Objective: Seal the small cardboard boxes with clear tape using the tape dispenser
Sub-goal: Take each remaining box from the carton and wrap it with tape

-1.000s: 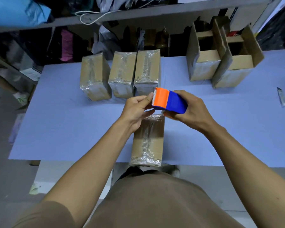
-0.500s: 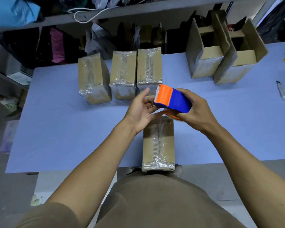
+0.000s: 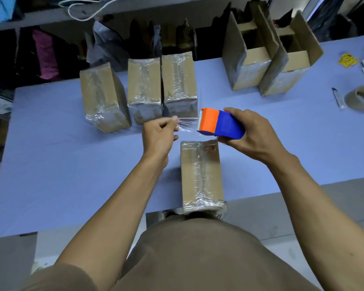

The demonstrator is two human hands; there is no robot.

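**Tape drawn out above the near box**

Your right hand (image 3: 251,134) is wrapped around the orange-and-blue plastic tape dispenser (image 3: 221,125), fingers curled over its blue body, with the orange cutter end pointing left. Your left hand (image 3: 159,136) pinches the free end of the clear tape (image 3: 187,124) between thumb and curled fingers, so a short strip of film stretches between that hand and the dispenser's orange mouth. Both hands are held in the air above the pale blue table (image 3: 51,156), just beyond the far end of the nearest small brown cardboard box (image 3: 201,175).

That box lies lengthwise in front of you, its near end at the table's front edge, with glossy tape already along its top seam and over its ends. Neither hand touches it.

Farther back, three tape-wrapped cardboard boxes (image 3: 141,89) stand in a row; the two on the right touch side by side, while the left one sits slightly apart and angled. To the right rear, two open cardboard boxes (image 3: 267,66) stand with their flaps up, pressed against each other. Near the right edge lies a brown cardboard tape core (image 3: 359,98), with a small tube (image 3: 337,99) just beside it.
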